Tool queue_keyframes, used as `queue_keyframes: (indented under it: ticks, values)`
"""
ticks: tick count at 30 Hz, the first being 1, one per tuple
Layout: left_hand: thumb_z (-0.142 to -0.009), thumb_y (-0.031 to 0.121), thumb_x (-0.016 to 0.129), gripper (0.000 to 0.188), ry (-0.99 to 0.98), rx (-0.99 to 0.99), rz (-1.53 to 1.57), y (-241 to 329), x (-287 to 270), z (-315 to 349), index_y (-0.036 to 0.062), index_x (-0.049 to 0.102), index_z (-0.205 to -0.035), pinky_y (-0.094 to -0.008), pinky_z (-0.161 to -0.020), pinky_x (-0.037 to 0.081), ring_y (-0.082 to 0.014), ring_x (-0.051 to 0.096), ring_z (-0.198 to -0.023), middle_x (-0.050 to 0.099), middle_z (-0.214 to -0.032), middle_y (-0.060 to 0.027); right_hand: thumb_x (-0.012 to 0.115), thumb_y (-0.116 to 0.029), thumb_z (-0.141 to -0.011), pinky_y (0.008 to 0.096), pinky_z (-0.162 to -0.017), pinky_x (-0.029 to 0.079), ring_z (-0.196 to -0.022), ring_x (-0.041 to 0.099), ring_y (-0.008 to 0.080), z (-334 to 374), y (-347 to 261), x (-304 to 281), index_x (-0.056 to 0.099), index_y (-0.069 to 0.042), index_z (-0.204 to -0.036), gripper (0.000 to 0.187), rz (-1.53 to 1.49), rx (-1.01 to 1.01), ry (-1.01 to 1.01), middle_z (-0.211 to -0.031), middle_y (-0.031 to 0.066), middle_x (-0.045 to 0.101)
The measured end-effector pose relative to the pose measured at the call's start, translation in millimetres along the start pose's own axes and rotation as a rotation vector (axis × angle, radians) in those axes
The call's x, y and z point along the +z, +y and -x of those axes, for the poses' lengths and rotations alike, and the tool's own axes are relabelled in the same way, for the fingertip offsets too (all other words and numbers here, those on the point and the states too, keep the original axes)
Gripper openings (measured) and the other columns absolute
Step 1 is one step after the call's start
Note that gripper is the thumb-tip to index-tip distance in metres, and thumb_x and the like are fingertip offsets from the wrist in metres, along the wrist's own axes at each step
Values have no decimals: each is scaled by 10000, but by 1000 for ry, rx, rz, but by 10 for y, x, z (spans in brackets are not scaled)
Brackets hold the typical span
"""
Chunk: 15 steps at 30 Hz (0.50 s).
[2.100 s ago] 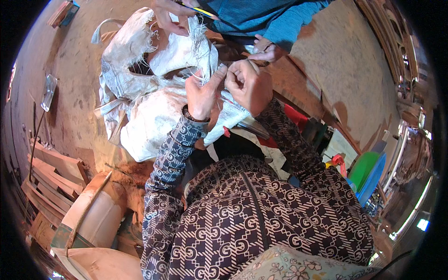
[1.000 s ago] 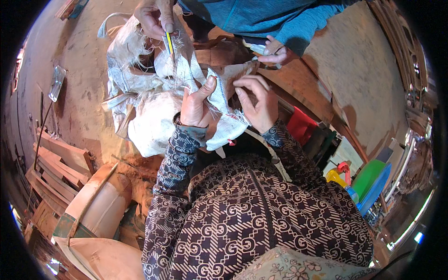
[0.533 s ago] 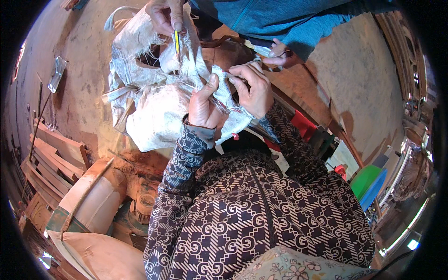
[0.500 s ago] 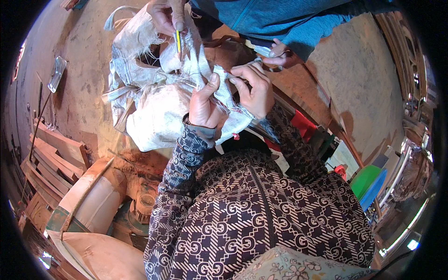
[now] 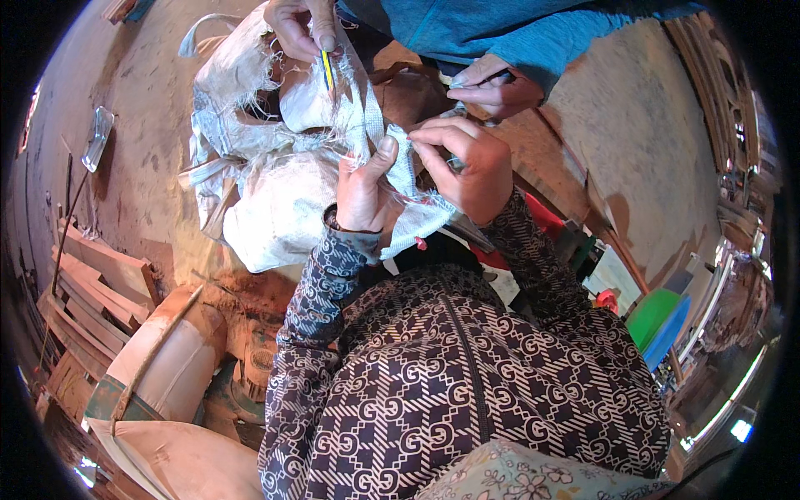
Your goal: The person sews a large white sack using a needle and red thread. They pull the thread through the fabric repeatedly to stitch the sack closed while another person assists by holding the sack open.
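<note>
A white woven sack with frayed, torn edges is bunched up in front of me. My left hand is closed on a fold of it, thumb pressed on top. With fingertips pinched together, my right hand is at the sack's hem strip, just right of the left thumb; any thread between the fingertips is too small to see. Across from me, another person's hand holds a thin yellow pencil-like tool over the frayed cloth. That person's other hand, below a blue sleeve, is near the sack's far right side.
Wooden boards are stacked at the left. A dusty machine with a motor stands at the lower left. Green and blue round basins lean at the right, near a red thing. Long timber pieces line the far right.
My right hand has shifted slightly right and toward me, its fingers still pinched. The other person's right-side hand has turned and closed up more. My left hand keeps its grip.
</note>
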<state>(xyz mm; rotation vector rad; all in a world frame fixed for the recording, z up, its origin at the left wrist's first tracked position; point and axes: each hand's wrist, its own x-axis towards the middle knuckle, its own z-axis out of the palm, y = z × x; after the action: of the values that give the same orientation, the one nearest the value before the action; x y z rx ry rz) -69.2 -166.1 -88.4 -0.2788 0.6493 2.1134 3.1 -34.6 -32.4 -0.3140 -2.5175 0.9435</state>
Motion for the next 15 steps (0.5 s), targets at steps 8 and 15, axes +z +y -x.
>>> queue_keyframes:
  ticks: [8,15]
  values:
    - [-916,-36,627,147,24,154,-269,-36,90,-17,-14,645,-1060,-280,-767,515,-123,626,-875,670,-995,-55,749,-30,-714,353,-587,513,-687,669,264,-127,-24,-85,657,-45,-778,113,215,-58,-66,-772,94,672]
    - [-913,-19,646,148,94,120,-207,-119,143,-18,-15,652,-1061,-277,-783,506,-122,624,-881,674,-996,-55,756,-56,-674,373,-506,471,-578,618,246,-179,47,16,618,-61,-728,148,274,-8,23,-672,65,615]
